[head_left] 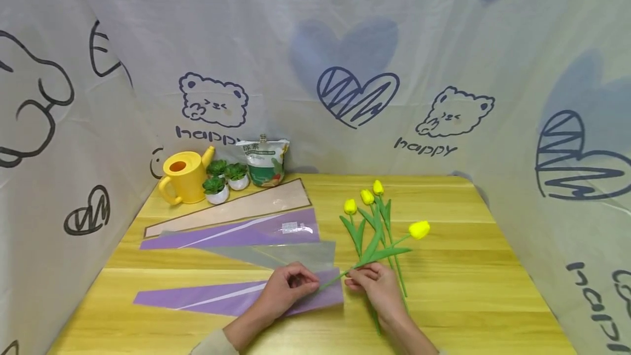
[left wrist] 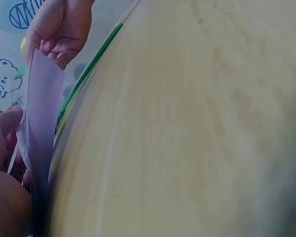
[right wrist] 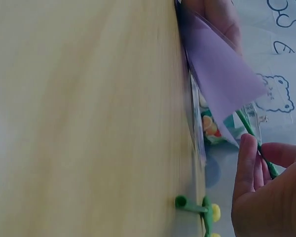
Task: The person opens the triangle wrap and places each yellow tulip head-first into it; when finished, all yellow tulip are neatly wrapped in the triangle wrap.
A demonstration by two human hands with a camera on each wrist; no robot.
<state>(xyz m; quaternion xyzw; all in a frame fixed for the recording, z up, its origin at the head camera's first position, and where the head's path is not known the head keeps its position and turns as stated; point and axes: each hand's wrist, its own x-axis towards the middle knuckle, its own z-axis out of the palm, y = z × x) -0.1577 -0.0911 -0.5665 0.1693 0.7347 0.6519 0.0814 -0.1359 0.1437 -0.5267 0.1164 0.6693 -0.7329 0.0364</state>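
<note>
Near side of worktop, centre: right hand pinching the held tulip by its lower stem, bloom leaning far right; left hand pinching the purple sleeve near its wide right end. Stem end lies at the left fingertips; inside the film or merely against it, cannot tell. My judgement: part the film layers first, align both hands, feed the stem leftward along the sleeve's length, and fold the leaves in lest they snag its rim

Left hand curled in grip; right hand pinching; forearms angled inward.
</note>
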